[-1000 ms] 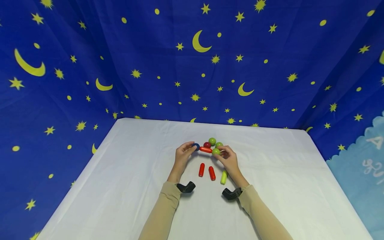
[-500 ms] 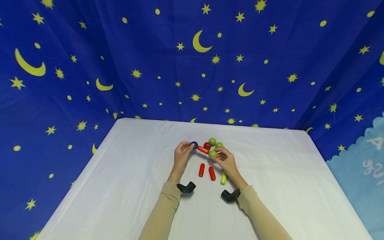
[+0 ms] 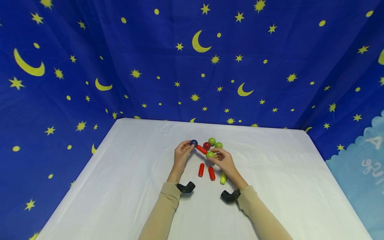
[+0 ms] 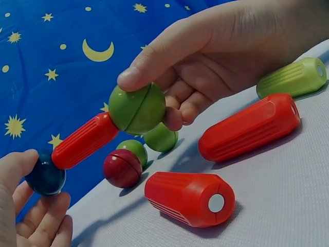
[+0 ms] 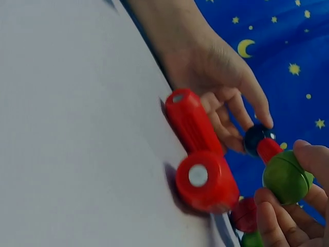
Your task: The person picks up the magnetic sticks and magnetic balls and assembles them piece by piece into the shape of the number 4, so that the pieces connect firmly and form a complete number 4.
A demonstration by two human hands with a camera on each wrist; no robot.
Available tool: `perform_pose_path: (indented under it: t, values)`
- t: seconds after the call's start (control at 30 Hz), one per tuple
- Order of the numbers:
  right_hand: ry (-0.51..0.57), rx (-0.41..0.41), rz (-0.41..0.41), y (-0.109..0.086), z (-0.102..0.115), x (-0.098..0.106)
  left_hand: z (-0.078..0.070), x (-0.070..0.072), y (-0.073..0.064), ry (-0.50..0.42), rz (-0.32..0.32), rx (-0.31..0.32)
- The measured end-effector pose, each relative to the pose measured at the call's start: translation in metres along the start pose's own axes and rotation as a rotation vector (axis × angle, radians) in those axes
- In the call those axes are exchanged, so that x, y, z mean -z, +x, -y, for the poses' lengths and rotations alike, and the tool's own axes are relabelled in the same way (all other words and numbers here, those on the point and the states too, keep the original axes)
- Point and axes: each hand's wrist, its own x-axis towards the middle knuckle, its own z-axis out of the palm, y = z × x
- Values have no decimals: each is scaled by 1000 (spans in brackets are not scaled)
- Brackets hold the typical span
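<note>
A red ribbed rod (image 4: 85, 140) joins a dark blue ball (image 4: 47, 174) at one end and a green ball (image 4: 138, 109) at the other, like magnetic building pieces. My left hand (image 3: 181, 155) pinches the blue ball between thumb and fingers. At the opposite end, the thumb and fingers of my right hand (image 3: 225, 161) grip the green ball. The joined piece slants in the head view, its blue end farther back, and the left wrist view shows it raised off the table.
Nearer me on the white table (image 3: 126, 186) lie two loose red rods (image 3: 201, 170) and a yellow-green rod (image 3: 223, 178), partly behind my right wrist. Beyond the joined piece sit a red ball (image 3: 206, 145) and two green balls (image 3: 212, 141). A blue star-printed cloth (image 3: 168, 66) hangs behind.
My right hand has brought the green ball left and nearer me, while the blue end has shifted slightly left and away. The joined piece has turned from nearly level to a steeper slant.
</note>
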Motion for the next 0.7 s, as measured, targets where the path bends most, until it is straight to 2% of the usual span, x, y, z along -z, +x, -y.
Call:
perform_pose_path:
  t: [0.33, 0.6, 0.7]
  values:
    - [-20, -32, 77, -1, 12, -8, -3, 2, 3, 7, 79, 55]
    - [-59, -28, 96, -3, 15, -13, -25, 3, -8, -26, 166, 54]
    - [-46, -38, 113, -4, 17, -16, -26, 3, -10, -25, 200, 49]
